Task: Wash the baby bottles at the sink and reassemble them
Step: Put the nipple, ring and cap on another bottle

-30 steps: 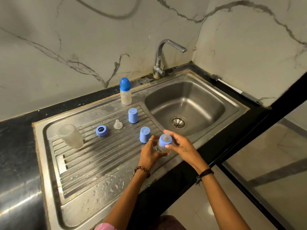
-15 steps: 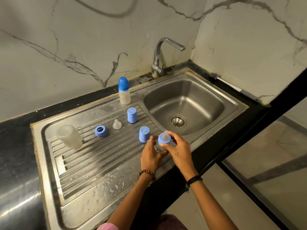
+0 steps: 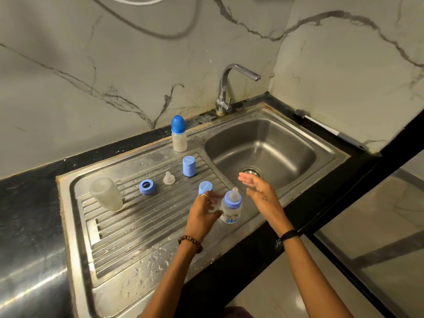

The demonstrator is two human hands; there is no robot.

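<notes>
My right hand [image 3: 259,193] has just let go and is open now. My left hand [image 3: 203,214] holds the bottle [image 3: 230,208] over the sink edge [image 3: 250,216]. Its top is on, so the cap [image 3: 205,187] goes next.

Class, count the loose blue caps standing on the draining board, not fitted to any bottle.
2. One cap stands near the basin's edge; the other cap stands just behind the left hand. None seem hidden.

Single head-worn view, close, angled down over sink [image 3: 339,154]
</notes>
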